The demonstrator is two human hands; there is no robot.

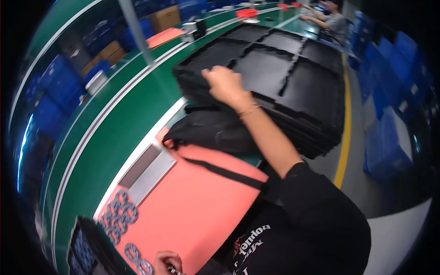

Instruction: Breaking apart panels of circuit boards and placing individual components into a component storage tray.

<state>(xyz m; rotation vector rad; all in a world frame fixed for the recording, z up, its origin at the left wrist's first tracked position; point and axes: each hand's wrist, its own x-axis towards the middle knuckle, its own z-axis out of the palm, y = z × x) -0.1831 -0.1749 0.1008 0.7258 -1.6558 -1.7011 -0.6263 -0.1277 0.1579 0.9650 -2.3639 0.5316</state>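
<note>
your right hand [226, 86] is near the upper middle of the frame, over the left corner of the stack of black trays [263, 68]; its fingers are curled in, but i cannot tell whether they are clamped on a tray edge. the stack fills the upper middle and upper right, its divided top tray facing up. your left hand [167, 262] is cut off by the lower edge, fingers bent beside a small shiny thing too unclear to name; whether it is clamped on that, i cannot tell. near that hand, silvery rings [120, 215] lie on the pink mat [201, 201], grouped at its left side. a shallow metal tray [153, 172] sits above them, at the mat's edge. a black bag [215, 133] lies between mat and stack, its strap across the pink. a dark bin [85, 247] is at lower left, beside the green surface [103, 123].
</note>
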